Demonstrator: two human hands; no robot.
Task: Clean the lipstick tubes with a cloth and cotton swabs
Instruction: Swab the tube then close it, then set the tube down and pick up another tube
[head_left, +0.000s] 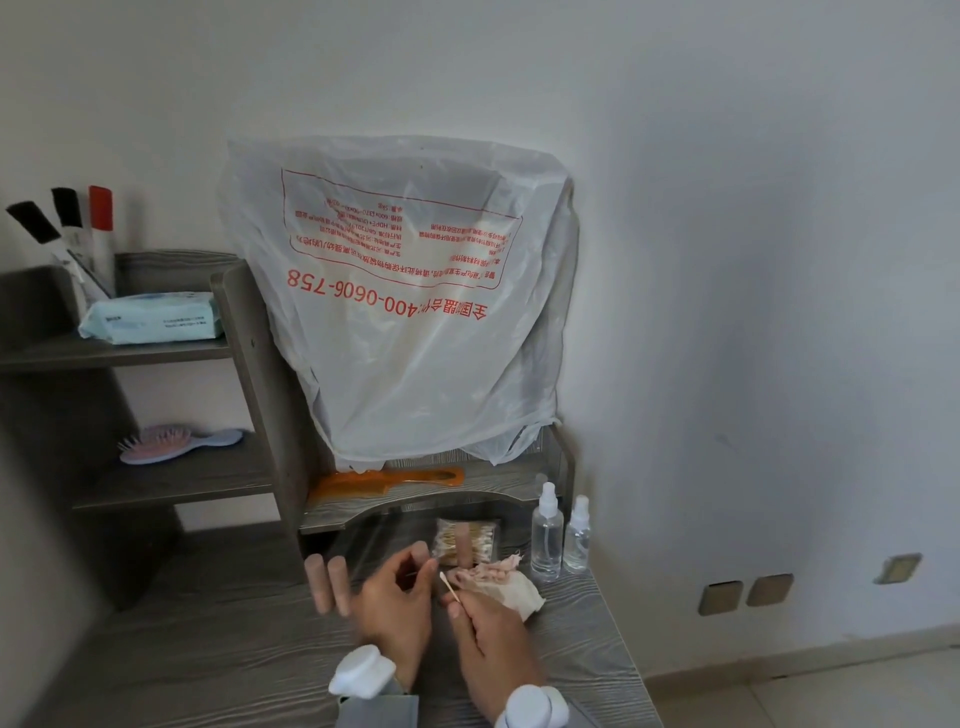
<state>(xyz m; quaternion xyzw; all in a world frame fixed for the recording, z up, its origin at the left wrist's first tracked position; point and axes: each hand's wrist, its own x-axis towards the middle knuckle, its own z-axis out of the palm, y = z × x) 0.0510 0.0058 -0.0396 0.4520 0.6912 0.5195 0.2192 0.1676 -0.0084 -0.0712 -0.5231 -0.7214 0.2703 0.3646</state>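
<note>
My right hand (488, 639) pinches a cotton swab (450, 588), its white tip pointing up and left towards my left hand (397, 616). The left hand's fingers are curled. A thin dark streak shows at its fingertips, too blurred to name. Two pink lipstick tubes (327, 583) stand upright just left of that hand. A third pink tube (462, 543) stands in front of a clear pack of cotton swabs (480, 540). A crumpled pinkish-white cloth (514, 590) lies on the desk (208, 649), right of the swab tip.
Two clear spray bottles (547, 535) stand by the wall at the right. A white plastic bag (410, 312) covers something upright on the shelf behind. An orange comb (389, 480) lies under it. On the left shelves are a hairbrush (176, 441), a wipes pack (153, 323) and markers (78, 228).
</note>
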